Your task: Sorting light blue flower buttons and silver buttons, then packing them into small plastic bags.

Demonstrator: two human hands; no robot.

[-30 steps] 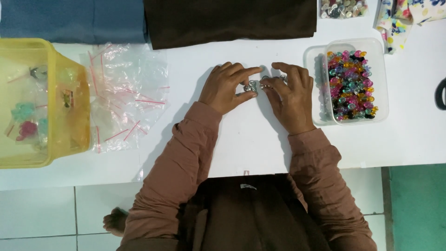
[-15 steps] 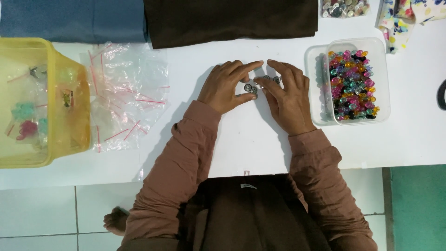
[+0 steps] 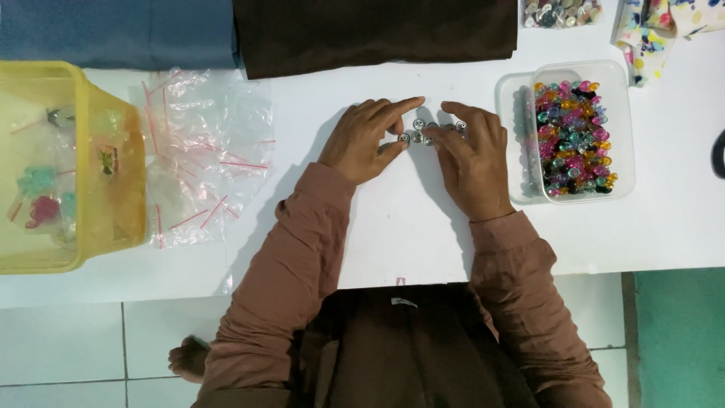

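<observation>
Beads: small silvery beads (image 3: 420, 134) lie clustered on the white bench (image 3: 393, 227), between both hands' fingertips.
Left hand (image 3: 364, 142): fingers loosely spread, tips touching the cluster.
Right hand (image 3: 474, 162): the same, flat on top.

White table (image 3: 393, 234) — yellow bin (image 3: 113, 181), clear bags (image 3: 204, 159), bead tub (image 3: 578, 128), folded cloths (image 3: 377, 30).

Left hand (image 3: 366, 140) and right hand (image 3: 472, 159) rest mid-counter (image 3: 393, 234), fingertips touching small silver beads (image 3: 420, 134); clear tub of coloured beads (image 3: 578, 136) near the right edge.
</observation>
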